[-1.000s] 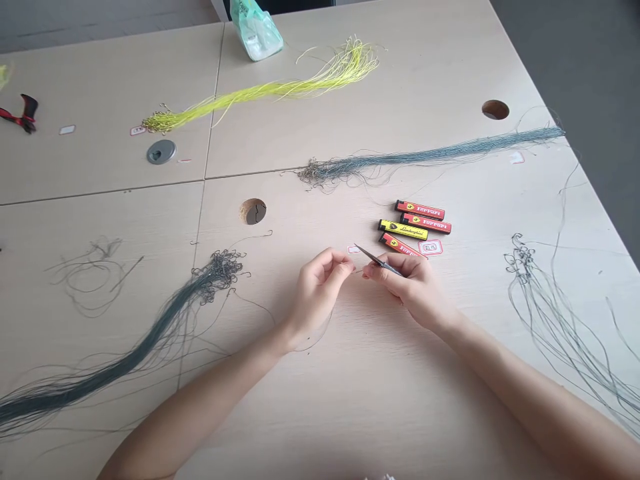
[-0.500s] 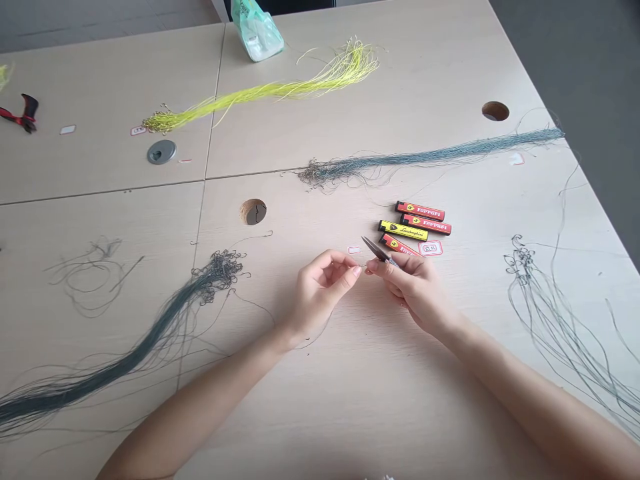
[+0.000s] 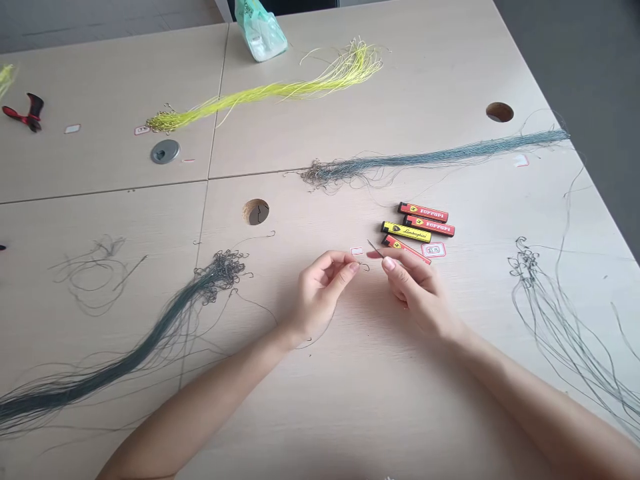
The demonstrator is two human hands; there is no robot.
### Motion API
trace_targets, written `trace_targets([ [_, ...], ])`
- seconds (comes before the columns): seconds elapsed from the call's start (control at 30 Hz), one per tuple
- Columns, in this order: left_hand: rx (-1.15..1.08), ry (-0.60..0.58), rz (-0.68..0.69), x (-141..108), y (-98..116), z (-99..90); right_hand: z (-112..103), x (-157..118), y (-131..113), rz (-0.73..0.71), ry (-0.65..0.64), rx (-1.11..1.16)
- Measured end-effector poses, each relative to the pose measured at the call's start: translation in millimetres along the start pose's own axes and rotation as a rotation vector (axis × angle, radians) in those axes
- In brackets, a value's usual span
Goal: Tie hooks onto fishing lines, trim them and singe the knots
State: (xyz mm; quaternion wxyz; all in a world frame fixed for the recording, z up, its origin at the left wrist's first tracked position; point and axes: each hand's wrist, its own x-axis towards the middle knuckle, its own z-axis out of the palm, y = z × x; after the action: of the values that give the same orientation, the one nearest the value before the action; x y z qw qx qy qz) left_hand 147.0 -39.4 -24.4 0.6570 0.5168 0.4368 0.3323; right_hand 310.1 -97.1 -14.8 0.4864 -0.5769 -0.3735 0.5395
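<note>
Thumb and forefinger of my left hand (image 3: 325, 283) pinch a small fish hook (image 3: 367, 267), whose bent end sticks out to the right. A thin line trails below that hand. My right hand (image 3: 415, 283) is closed around a pair of small scissors (image 3: 376, 250), mostly hidden by the fingers. Their narrow dark tip points up and left, apart from the hook. Just beyond the right hand lie several lighters (image 3: 407, 232), red ones and a yellow one, beside a red-edged label (image 3: 433, 250). A smaller label (image 3: 356, 251) sits between the hands.
Bundles of dark hooked lines lie left (image 3: 150, 340) and right (image 3: 555, 307). Farther back are a blue-grey bundle (image 3: 430, 159) and a yellow-green bundle (image 3: 270, 92). Red-handled pliers (image 3: 30, 117), a green plastic packet (image 3: 263, 33) and round table holes (image 3: 257, 212) are also there.
The scissors have turned so their tip looks thinner, and the right hand has drawn slightly away from the left. The hook's bend now shows between the hands. The view has shifted slightly.
</note>
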Motion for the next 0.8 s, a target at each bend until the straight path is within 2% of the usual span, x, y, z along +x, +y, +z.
trace_targets([
  [0.1, -0.037, -0.016, -0.004, 1, 1, -1.2, -6, -4, 5, -0.153, 0.004, -0.19],
  [0.17, -0.034, -0.031, -0.005, 1, 1, -2.4, -9, -6, 9, -0.196, 0.008, -0.26],
  [0.33, 0.004, -0.067, 0.025, 1, -2, -5.2, -12, -6, 14, -0.193, 0.002, -0.24],
  [0.53, 0.037, -0.089, 0.025, 0, -3, -6.7, -13, -5, 13, -0.241, -0.027, -0.324],
  [0.8, 0.01, -0.094, 0.025, 0, -2, -7.1, -15, -6, 12, -0.204, -0.043, -0.379],
])
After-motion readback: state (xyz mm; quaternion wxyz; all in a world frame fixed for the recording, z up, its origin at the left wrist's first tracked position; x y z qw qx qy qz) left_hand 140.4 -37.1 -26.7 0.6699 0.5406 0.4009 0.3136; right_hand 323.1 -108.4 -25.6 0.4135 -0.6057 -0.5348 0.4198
